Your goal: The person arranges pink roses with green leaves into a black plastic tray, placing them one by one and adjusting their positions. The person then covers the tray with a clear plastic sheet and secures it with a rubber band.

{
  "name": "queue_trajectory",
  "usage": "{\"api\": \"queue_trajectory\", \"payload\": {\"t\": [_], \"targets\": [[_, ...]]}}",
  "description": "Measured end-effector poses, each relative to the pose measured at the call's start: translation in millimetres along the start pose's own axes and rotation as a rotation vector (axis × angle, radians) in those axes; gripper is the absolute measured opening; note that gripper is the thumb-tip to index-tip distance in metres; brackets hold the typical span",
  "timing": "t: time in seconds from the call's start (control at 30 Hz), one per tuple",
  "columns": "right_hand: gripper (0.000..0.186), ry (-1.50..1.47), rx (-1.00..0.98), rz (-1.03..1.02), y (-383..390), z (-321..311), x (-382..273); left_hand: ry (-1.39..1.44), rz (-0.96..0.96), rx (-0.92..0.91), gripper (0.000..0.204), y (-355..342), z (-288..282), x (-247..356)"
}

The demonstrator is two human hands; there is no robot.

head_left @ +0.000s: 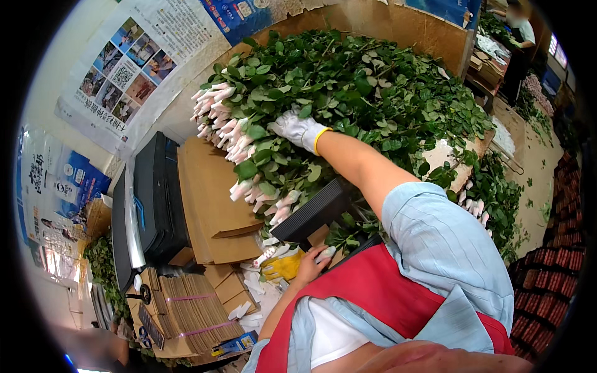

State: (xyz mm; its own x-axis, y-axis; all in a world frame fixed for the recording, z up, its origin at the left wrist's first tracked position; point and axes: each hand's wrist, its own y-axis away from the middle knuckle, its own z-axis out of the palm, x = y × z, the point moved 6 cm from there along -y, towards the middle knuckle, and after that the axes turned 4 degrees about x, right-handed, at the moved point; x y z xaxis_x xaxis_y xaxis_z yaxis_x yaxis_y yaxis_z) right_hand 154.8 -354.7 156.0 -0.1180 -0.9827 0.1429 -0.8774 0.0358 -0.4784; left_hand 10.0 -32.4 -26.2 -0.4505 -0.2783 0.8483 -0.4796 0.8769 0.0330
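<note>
The left hand holds one white-sleeved rose; the gloved right hand touches the pile of leafy roses, but its grip I cannot tell.

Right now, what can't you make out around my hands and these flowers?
All in the head view:
Right hand: leaves hide the fingertips, so its grip is unclear.
Left hand: too small to tell whether it grips the pale bud.
Flower stems: mostly hidden under the leaves.
Person at upper right: too small and blurred to tell what they hold.
</note>
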Motion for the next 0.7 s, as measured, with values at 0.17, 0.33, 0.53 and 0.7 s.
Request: {"api": "queue_trajectory", "payload": {"t": [0.17,0.33,0.53,0.7], "targets": [[0.027,-0.105,-0.107,-0.056,-12,-85,-6,0.014,0.068,0.074,0.045,5,3,-19],[0.056,-0.180,0.189,0.281,-1,-222,64,-0.020,0.123,0.108,0.052,7,0,-21],[0.030,0.310,0.517,-0.041,70,-354,39,0.076,0.119,0.014,0.046,-6,1,-4],[0.055,0.122,0.367,-0.085,172,-299,-17,0.049,-0.018,-0.270,0.040,12,5,-17]]}}
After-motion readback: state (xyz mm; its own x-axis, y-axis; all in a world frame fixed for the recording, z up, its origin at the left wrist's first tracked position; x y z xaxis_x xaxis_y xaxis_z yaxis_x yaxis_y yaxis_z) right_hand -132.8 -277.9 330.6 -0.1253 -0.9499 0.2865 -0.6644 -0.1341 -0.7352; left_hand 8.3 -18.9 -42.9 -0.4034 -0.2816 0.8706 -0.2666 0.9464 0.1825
